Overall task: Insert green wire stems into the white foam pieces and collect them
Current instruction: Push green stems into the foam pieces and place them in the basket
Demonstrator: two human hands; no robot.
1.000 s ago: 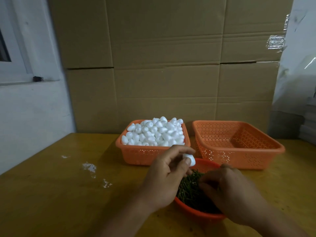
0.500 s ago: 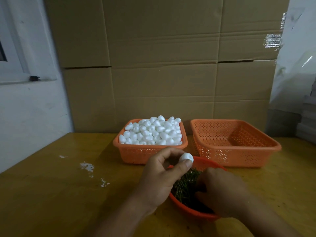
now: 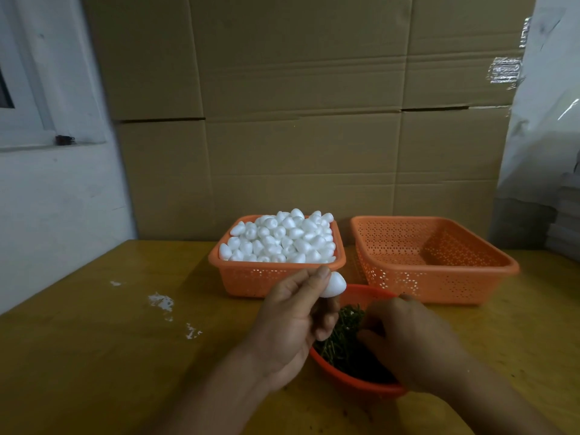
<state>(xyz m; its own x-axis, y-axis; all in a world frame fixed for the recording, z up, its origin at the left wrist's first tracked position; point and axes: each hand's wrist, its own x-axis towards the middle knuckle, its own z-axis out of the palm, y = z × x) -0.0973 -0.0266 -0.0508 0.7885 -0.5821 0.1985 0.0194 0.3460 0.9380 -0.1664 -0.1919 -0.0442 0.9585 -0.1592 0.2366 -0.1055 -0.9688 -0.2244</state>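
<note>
My left hand (image 3: pixel 293 321) pinches a white foam piece (image 3: pixel 334 285) between thumb and fingertips, held above the near rim of a round orange bowl (image 3: pixel 351 379). The bowl holds a heap of green wire stems (image 3: pixel 342 339). My right hand (image 3: pixel 411 343) reaches down into the bowl with its fingers curled among the stems; the fingertips are hidden, so a held stem does not show. Behind the bowl stands an orange basket (image 3: pixel 251 279) heaped with several white foam pieces (image 3: pixel 282 238). To its right is an orange basket (image 3: pixel 439 285) with nothing visible inside.
All of this sits on a yellow wooden table (image 3: pixel 94 356). White foam crumbs (image 3: pixel 161 301) lie on the table at the left. A wall of cardboard boxes (image 3: pixel 298 120) closes the back. A plastic-wrapped stack (image 3: pixel 552 152) stands at the far right.
My left hand has lifted the foam piece a little and turned it. My right hand has stayed in the bowl, shifting slightly among the stems.
</note>
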